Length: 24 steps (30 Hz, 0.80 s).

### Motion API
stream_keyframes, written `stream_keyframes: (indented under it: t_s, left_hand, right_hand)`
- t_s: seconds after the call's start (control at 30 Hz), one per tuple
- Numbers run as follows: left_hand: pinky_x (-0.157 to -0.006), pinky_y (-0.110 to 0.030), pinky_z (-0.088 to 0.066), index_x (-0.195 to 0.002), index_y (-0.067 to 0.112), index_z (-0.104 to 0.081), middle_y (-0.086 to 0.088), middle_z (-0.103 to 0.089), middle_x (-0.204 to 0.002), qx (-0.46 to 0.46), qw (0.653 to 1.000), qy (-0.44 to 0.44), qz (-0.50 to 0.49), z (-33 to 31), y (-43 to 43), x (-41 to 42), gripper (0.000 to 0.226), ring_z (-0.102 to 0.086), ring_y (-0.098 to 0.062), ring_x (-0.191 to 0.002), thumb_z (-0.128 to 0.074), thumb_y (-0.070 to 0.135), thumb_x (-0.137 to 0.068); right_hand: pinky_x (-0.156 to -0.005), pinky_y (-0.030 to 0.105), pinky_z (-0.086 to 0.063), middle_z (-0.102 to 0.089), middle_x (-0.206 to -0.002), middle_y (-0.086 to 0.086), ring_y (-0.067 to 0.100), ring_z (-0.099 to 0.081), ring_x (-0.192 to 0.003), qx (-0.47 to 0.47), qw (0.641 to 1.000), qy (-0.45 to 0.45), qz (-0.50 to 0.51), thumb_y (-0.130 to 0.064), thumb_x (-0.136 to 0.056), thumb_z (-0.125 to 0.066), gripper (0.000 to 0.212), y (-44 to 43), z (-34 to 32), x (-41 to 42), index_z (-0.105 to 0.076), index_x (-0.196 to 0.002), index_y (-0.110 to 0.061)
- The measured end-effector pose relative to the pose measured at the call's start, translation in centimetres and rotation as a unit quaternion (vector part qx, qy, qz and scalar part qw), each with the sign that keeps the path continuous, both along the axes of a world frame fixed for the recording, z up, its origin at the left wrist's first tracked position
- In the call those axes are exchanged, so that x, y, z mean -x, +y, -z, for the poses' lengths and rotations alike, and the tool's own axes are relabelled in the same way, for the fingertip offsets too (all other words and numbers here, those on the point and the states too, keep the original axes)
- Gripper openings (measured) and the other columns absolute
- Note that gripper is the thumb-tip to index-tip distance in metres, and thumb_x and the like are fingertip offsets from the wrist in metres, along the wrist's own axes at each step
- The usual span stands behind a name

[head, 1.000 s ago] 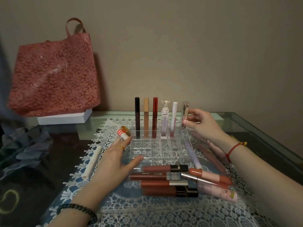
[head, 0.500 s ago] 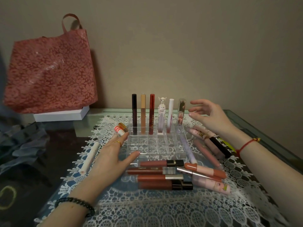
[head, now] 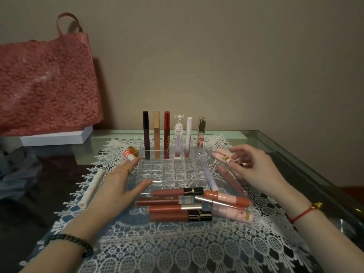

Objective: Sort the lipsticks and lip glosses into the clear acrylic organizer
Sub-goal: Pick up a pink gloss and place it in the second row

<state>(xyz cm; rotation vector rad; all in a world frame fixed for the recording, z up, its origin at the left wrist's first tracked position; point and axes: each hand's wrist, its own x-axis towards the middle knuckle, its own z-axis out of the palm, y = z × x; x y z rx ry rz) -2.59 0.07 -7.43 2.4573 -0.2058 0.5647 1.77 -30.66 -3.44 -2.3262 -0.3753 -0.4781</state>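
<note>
Right hand (head: 254, 166) hovered open and empty over the pink tube (head: 221, 156) beside the organizer (head: 169, 171); left hand (head: 120, 184) lay flat, steadying its edge. I judged a mid-tube pinch best, then upright into an empty cell.

A glass-topped table (head: 266, 138) carries a white lace runner (head: 177, 249) down its middle, and the clear acrylic organizer (head: 167, 172) sits on that lace among loose lip gloss tubes (head: 177, 209). At the far left, a white flat box (head: 57, 136) rests on the glass with a red floral tote bag (head: 45, 83) standing on it, and crumpled grey fabric (head: 17, 170) lies near the left edge. A white tube (head: 91, 188) lies at the lace's left fringe.
</note>
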Motion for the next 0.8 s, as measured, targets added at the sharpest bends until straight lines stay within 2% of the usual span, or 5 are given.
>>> stream_keyframes:
  t_s: [0.17,0.4,0.63,0.73,0.8]
  left_hand:
    - [-0.107,-0.036,-0.028,-0.136,0.02,-0.033,-0.004,-0.039,-0.14,-0.016,1.0,0.003,-0.005,-0.1,-0.1,-0.1,0.088,-0.035,-0.016,-0.129,-0.042,0.067,-0.063]
    - [-0.107,-0.035,-0.028,-0.137,0.02,-0.032,-0.004,-0.038,-0.141,-0.026,1.0,0.0,-0.008,0.0,0.0,-0.2,0.091,-0.035,-0.016,-0.129,-0.039,0.071,-0.061]
    - [-0.108,-0.035,-0.027,-0.137,0.02,-0.032,-0.004,-0.037,-0.141,-0.026,1.0,0.004,-0.01,0.0,0.0,-0.3,0.091,-0.033,-0.015,-0.13,-0.039,0.07,-0.061]
    - [-0.108,-0.035,-0.027,-0.137,0.021,-0.031,-0.002,-0.036,-0.142,-0.03,0.999,0.009,-0.011,-0.1,0.0,-0.3,0.09,-0.031,-0.014,-0.131,-0.04,0.069,-0.062]
    - [-0.108,-0.036,-0.027,-0.138,0.021,-0.03,-0.002,-0.035,-0.142,-0.035,0.999,0.014,-0.014,-0.1,0.0,-0.2,0.091,-0.031,-0.014,-0.131,-0.038,0.07,-0.062]
  right_hand:
    - [-0.052,0.007,-0.039,-0.054,-0.088,-0.013,-0.002,-0.053,-0.074,0.043,0.999,0.015,0.024,-0.041,-0.083,-0.057,0.03,0.6,2.6,0.6,-0.055,-0.109,-0.025]
    - [-0.055,0.01,-0.04,-0.059,-0.086,-0.007,-0.005,-0.051,-0.067,0.146,0.988,-0.035,0.026,-0.037,-0.091,-0.046,0.022,1.3,3.7,-0.1,-0.056,-0.102,-0.02]
    - [-0.037,0.005,-0.033,-0.051,-0.062,-0.01,-0.002,-0.046,-0.045,0.168,0.983,0.009,0.069,-0.029,-0.091,-0.049,0.02,2.0,3.4,-1.3,-0.057,-0.095,-0.011]
    - [-0.031,0.011,-0.028,-0.052,-0.065,-0.007,0.002,-0.047,-0.046,0.175,0.98,0.026,0.087,-0.032,-0.091,-0.048,0.02,2.5,3.0,-1.7,-0.058,-0.098,-0.016]
    - [-0.034,0.011,-0.026,-0.053,-0.068,-0.007,0.004,-0.048,-0.047,0.17,0.98,0.031,0.098,-0.034,-0.089,-0.051,0.021,2.7,2.7,-1.7,-0.056,-0.106,-0.022]
